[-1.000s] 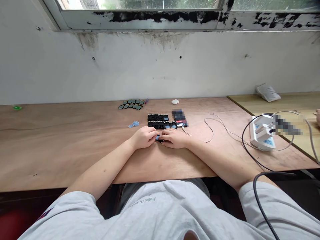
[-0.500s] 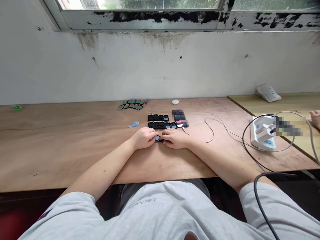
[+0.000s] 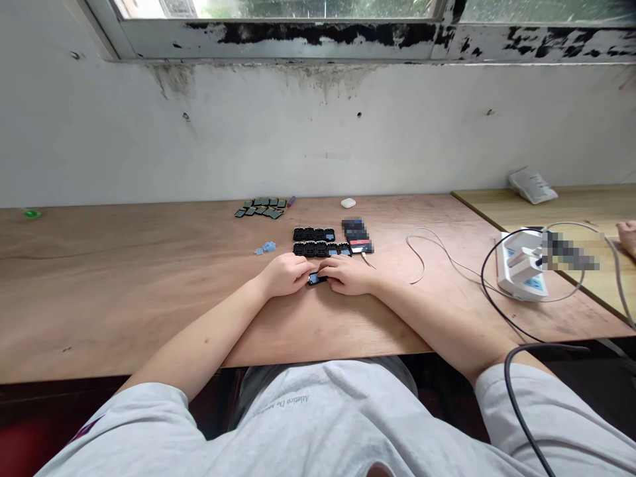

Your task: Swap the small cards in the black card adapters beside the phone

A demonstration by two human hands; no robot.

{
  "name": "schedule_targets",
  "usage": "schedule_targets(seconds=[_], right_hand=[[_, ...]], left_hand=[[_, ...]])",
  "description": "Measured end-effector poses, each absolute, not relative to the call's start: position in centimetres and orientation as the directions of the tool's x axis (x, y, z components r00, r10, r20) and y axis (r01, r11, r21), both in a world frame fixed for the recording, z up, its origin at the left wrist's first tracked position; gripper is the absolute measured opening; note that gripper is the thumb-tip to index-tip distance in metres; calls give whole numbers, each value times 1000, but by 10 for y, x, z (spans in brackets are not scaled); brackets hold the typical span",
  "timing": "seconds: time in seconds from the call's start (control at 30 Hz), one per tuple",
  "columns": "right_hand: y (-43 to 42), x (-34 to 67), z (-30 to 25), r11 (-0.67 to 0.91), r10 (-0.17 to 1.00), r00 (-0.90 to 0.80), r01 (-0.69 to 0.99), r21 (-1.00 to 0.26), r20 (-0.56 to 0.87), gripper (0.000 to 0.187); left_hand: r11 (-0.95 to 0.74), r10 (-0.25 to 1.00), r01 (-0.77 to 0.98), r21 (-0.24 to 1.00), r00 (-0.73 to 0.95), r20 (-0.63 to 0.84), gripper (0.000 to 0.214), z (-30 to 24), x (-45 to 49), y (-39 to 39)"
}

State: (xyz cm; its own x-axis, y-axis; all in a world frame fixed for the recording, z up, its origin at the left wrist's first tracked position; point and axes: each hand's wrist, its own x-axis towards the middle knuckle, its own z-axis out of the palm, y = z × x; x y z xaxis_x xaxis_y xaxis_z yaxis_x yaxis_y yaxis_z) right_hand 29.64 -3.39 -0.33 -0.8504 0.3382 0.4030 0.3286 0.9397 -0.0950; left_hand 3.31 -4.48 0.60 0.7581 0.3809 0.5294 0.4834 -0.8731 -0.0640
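Between my two hands, low over the table, is a small black case with a bluish-grey panel (image 3: 316,278). My left hand (image 3: 285,274) is closed at its left end, fingers pressed together. From the other side, my right hand (image 3: 345,274) grips it with curled fingers that cover its right part. Just beyond stand two rows of similar black cases (image 3: 311,249), a few with bluish panels in them. Left of these lies a little pile of light blue pieces (image 3: 269,246). Farther back, several flat grey-green panels with dark edges (image 3: 263,211) lie in two rows.
A phone (image 3: 358,236) with a white cable lies right of the cases. Behind it sits a white rounded case (image 3: 348,203). A power strip (image 3: 521,265) with plugs and looping cables occupies the right side. Another person's hand (image 3: 627,237) shows at the far right edge.
The small case has turned slightly between my fingers, and more of its panel shows. My right hand has shifted a little; my left hand is almost unmoved.
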Motion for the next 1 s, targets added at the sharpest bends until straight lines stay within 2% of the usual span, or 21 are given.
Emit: schedule_targets(seconds=[0.17, 0.4, 0.63, 0.8, 1.0], right_hand=[[-34, 296, -2, 940, 337, -854, 325, -98, 396, 33], [-34, 296, -3, 939, 341, -852, 328, -102, 399, 32], [-31, 297, -6, 927, 373, -822, 317, -198, 430, 21], [-33, 296, -5, 905, 404, -774, 261, -336, 487, 25], [-32, 298, -5, 887, 447, -733, 289, -359, 513, 38]], left_hand=[[-874, 367, 480, -82, 760, 537, 23, 6, 32, -44], [-888, 408, 459, 14, 775, 482, 22, 8, 36, -49], [-885, 448, 459, 75, 799, 400, 32, 12, 41, -53], [-887, 436, 458, 59, 788, 434, 28, 8, 39, -48], [-841, 496, 534, 86, 698, 516, 21, 4, 36, -42]])
